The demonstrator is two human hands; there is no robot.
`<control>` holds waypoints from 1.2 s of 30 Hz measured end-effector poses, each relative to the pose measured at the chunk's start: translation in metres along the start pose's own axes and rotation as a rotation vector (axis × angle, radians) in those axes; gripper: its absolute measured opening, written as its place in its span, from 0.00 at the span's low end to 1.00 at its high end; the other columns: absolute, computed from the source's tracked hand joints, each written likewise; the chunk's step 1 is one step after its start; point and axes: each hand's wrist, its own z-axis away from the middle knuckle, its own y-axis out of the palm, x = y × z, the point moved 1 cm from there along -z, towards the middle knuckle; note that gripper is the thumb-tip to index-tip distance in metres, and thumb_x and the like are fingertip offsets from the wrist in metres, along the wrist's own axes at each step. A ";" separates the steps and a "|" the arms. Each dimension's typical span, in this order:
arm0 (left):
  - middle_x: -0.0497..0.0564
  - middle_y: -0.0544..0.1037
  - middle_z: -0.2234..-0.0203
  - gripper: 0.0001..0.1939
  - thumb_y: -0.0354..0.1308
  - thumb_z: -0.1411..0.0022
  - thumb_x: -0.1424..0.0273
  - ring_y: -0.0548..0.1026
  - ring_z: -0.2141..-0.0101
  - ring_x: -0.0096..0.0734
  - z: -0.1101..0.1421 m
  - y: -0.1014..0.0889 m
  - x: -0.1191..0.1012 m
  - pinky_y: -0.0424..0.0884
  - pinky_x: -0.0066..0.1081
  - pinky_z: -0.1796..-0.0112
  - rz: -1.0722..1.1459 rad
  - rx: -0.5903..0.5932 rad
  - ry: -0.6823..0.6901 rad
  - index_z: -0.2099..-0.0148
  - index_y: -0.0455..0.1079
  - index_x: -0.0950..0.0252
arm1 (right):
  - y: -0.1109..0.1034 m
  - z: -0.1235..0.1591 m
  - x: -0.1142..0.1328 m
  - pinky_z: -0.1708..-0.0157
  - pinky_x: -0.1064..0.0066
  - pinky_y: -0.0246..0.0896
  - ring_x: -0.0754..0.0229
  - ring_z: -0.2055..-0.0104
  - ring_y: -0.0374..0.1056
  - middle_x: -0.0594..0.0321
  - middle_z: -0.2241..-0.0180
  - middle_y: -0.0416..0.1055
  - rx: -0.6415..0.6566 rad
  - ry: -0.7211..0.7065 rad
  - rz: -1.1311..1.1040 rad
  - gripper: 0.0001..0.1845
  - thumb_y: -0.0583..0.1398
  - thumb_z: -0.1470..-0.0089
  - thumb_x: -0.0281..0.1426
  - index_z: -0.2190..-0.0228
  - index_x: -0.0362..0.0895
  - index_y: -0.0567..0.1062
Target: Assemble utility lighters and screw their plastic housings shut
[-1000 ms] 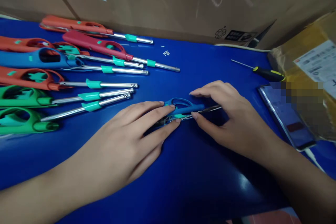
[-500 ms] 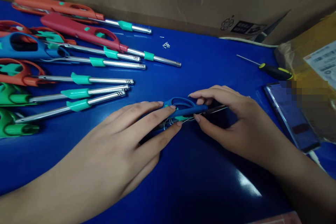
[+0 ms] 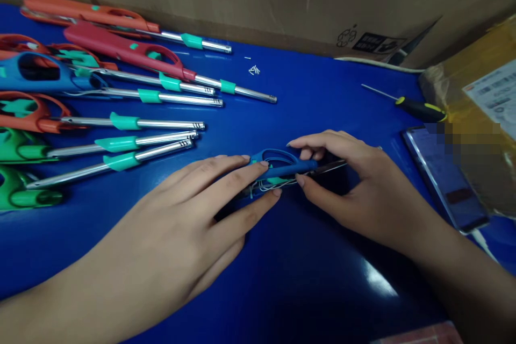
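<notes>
A blue long-reach lighter [image 3: 303,165] lies on the blue table, its shell not fully closed, with thin white wires and a bit of green along the near side. My left hand [image 3: 193,215] is laid over its handle, fingers bent around and hiding the rear part. With thumb and fingers closed about the front end, my right hand [image 3: 355,177] grips the lighter where the metal tube starts; the palm covers most of that tube. Several more lighters lie to the left, among them a red lighter [image 3: 121,45] and an orange lighter [image 3: 92,11], with metal tubes and green sliders.
A small pile of screws [image 3: 253,70] lies beyond my hands. To the right are a screwdriver [image 3: 419,107] with a black and yellow handle and a phone [image 3: 447,183] with a cable. A cardboard box [image 3: 250,0] stands along the back, and a taped package [image 3: 459,91] sits at right.
My hands stay on the blue lighter almost unmoved. The white wires at its near side show a little more, by my left fingertips. The whole view has shifted slightly.
</notes>
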 end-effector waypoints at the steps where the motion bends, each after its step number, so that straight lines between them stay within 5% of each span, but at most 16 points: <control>1: 0.54 0.67 0.34 0.23 0.51 0.27 0.73 0.64 0.35 0.49 0.000 0.000 0.000 0.66 0.52 0.38 0.004 0.001 -0.001 0.33 0.66 0.59 | 0.000 0.000 0.000 0.54 0.60 0.66 0.56 0.57 0.73 0.63 0.59 0.78 0.001 0.000 -0.004 0.17 0.63 0.45 0.28 0.53 0.48 0.76; 36: 0.47 0.62 0.33 0.26 0.50 0.29 0.74 0.59 0.34 0.40 -0.003 -0.002 -0.003 0.61 0.42 0.37 0.189 0.028 -0.133 0.31 0.63 0.53 | 0.002 -0.002 0.002 0.49 0.53 0.62 0.52 0.53 0.72 0.63 0.56 0.77 0.028 0.027 0.007 0.17 0.67 0.47 0.32 0.54 0.51 0.77</control>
